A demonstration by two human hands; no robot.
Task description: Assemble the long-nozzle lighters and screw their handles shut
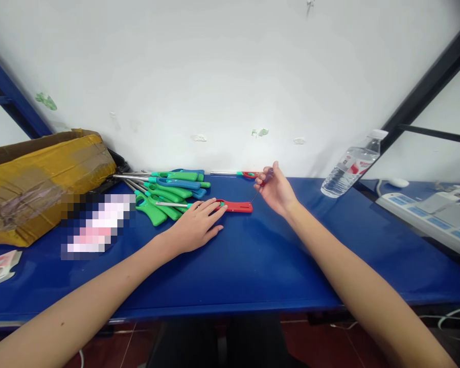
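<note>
2 bare hands are placed at the red lighter point(235, 207), which lies flat on the blue table point(260, 276), ahead of the person and near the middle. It is covered partway along by the left hand point(200, 222), so that hand is nearer, in contact; the right hand point(274, 190) is set just beyond the butt, a little farther back and apparently raised.

The lighter's long axis runs left to right, nearly parallel to the table's front edge. Its nozzle is pointed left, over the green handles of the pile point(164, 193); its butt is pointed right, toward the right hand. The right hand is thus roughly in line with the axis, offset toward the wall point(222, 76).

The left hand is laid palm down, fingers stretched over the lighter and thumb held apart; whether the lighter is gripped or merely pressed cannot be told. The right hand is narrow, fingers curled, and a thin line point(255, 196) rising from the butt appears to be pinched there, though its upper end is hard to make out.

Behind, 1 more red lighter, the rear lighter point(239, 174), is set along the wall, its nozzle also pointed left.
</note>
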